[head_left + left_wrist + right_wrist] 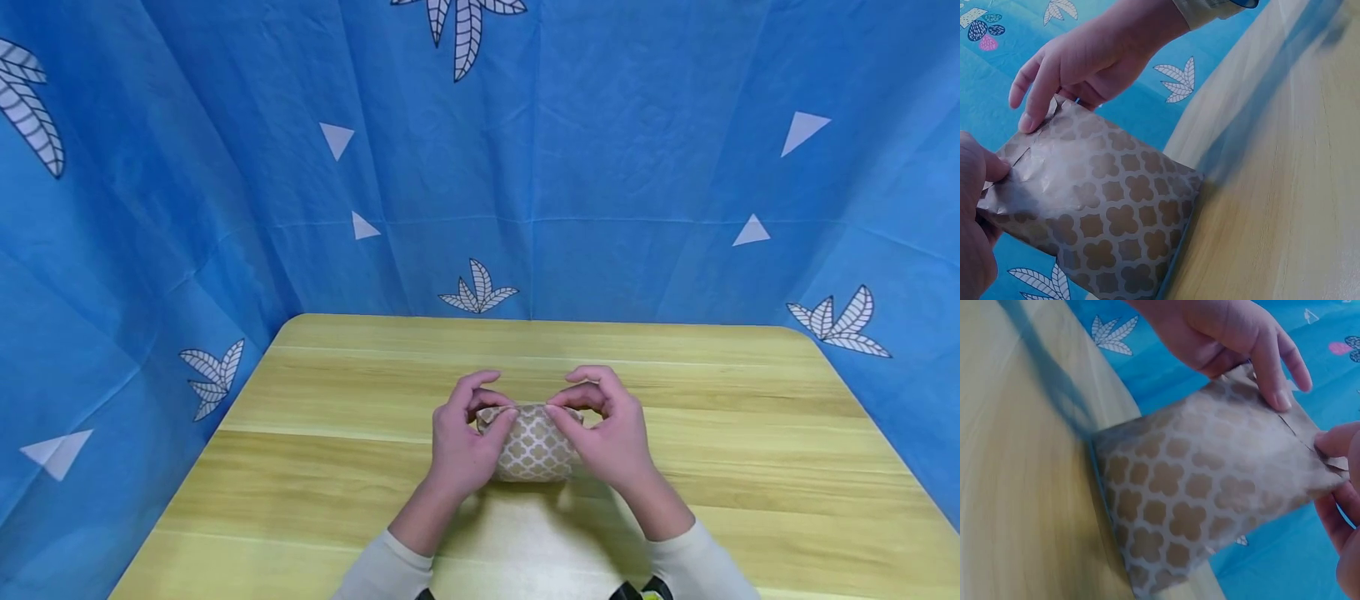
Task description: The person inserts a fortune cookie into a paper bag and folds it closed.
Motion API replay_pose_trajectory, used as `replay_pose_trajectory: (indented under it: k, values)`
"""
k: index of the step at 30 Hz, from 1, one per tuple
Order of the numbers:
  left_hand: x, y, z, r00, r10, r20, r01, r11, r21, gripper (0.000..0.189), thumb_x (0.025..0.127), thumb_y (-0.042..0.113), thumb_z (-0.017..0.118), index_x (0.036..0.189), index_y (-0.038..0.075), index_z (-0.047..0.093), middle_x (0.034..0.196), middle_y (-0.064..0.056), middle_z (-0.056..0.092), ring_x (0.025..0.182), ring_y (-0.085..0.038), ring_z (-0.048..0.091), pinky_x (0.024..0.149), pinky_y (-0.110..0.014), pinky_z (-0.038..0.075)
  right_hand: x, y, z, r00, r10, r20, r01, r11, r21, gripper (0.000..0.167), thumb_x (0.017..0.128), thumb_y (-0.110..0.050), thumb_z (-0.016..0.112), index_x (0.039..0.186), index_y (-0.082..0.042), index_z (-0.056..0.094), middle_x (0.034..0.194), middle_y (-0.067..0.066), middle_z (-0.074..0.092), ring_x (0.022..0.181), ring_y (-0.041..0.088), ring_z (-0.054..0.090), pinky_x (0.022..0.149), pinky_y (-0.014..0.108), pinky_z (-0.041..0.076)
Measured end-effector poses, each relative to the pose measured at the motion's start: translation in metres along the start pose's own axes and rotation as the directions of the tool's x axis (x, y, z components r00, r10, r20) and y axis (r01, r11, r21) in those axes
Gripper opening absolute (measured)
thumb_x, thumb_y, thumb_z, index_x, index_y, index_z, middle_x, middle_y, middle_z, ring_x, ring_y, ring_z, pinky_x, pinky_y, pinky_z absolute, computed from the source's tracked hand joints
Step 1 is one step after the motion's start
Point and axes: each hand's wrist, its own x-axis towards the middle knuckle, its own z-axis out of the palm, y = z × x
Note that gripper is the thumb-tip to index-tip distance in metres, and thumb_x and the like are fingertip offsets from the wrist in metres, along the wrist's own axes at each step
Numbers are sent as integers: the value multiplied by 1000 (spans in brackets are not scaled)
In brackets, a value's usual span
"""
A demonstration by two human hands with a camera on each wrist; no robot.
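A brown paper bag [534, 457] with a pale quatrefoil pattern stands on the wooden table, between both hands. Its top edge is folded over, and a crease line [1290, 428] shows there in the right wrist view. My left hand [463, 446] pinches the left part of that folded top between thumb and fingers. On the other side my right hand [617, 433] pinches the right part in the same way. The left wrist view shows the bag's wide printed face [1125, 212], shiny near the fold. Some fingers are hidden behind the bag.
The light wooden table [315, 467] has rounded far corners. A blue curtain [637, 167] with white leaves and triangles hangs behind it and along both sides.
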Motion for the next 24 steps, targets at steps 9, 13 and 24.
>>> replay_pose_trajectory:
  k: [9, 13, 24]
  values:
    - [-1, 1, -1, 999, -22, -34, 22, 1000, -5, 44, 78, -19, 72, 117, -6, 57, 86, -16, 71, 79, -32, 69, 62, -37, 52, -6, 3, -18, 1000, 5, -17, -6, 999, -47, 48, 73, 18, 79, 112, 3, 55, 82, 9, 73, 75, 16, 68, 71, 24, 54]
    - [0, 0, -1, 999, -21, -34, 21, 1000, 2, 44, 78, -18, 72, 117, -6, 56, 86, -16, 71, 77, -31, 68, 59, -35, 51, -8, 5, -24, 999, 24, -33, -26, 998, -51, 50, 71, 20, 79, 112, 3, 55, 81, 9, 73, 74, 15, 68, 70, 23, 53]
    - [1, 1, -2, 1000, -22, -23, 22, 1000, -1, 43, 79, -19, 70, 117, -7, 55, 86, -18, 70, 81, -33, 68, 64, -42, 53, -10, 0, -26, 992, 80, -99, -74, 995, 63, 45, 75, 20, 75, 112, 8, 54, 82, 16, 71, 76, 16, 69, 72, 24, 53]
